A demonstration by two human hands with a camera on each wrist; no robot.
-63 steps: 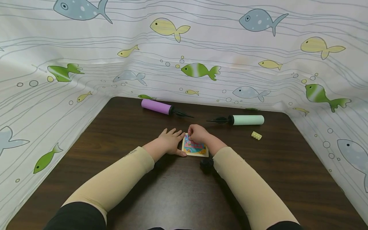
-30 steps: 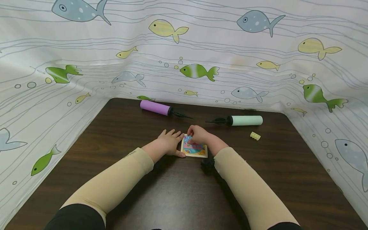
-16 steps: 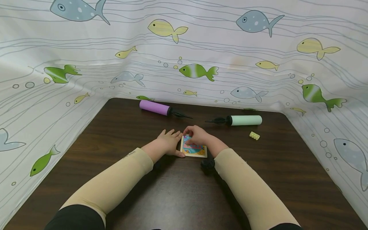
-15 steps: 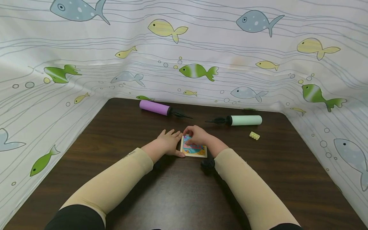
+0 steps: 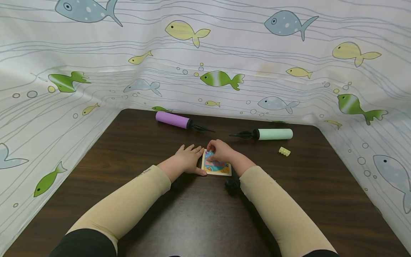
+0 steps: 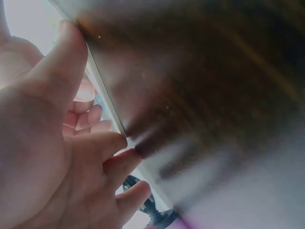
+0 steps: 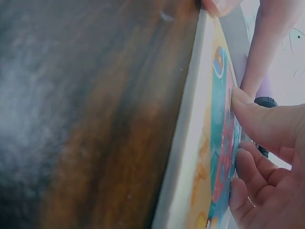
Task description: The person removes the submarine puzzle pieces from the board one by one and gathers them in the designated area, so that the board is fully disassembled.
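Note:
A small square picture puzzle point(image 5: 221, 171) with a pale wooden frame lies flat on the table, its picture in blue, pink and orange. My left hand point(image 5: 187, 159) lies beside it with fingers spread, thumb at the near left corner and fingertips along the left edge. My right hand point(image 5: 221, 151) is over the puzzle's far part, its fingers bent. In the right wrist view the thumb point(image 7: 255, 112) and the fingertips point(image 7: 245, 164) touch the picture face, a gap between them. The hand covers part of the picture. In the left wrist view the fingers point(image 6: 116, 162) reach along the frame edge.
A purple hand pump point(image 5: 173, 120) and a mint green hand pump point(image 5: 274, 134) lie behind the puzzle, black nozzles towards each other. A small pale yellow block point(image 5: 284, 151) is to the right. Fish-printed fabric point(image 5: 205, 53) walls the dark wooden table point(image 5: 192, 221).
My right thumb and fingers have spread apart over the puzzle from a closer pinch. The left hand stays at the puzzle's left edge. The head view has shifted slightly.

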